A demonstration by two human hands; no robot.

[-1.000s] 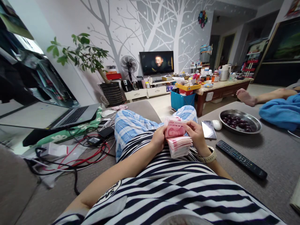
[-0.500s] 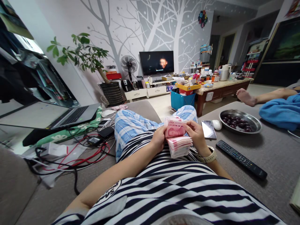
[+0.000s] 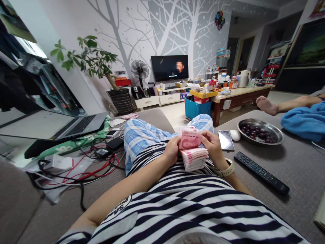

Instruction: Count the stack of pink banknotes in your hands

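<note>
A thick wad of pink 100 banknotes is held over my lap, bent so that its lower half fans toward me. My left hand is closed on the wad's left side, the thumb near the fold. At the upper right, my right hand pinches the edge of the upright notes between thumb and fingers. More pink notes stick up behind the front one. A pale watch is on my right wrist. Some of the fingers are hidden behind the notes.
To my right lie a phone, a white mouse, a metal bowl of dark round fruit and a remote control. Tangled cables and a laptop are on my left. Another person's bare foot rests beyond the bowl.
My hands and the banknotes stay almost exactly in place. Only the picture on the television has shifted slightly.
</note>
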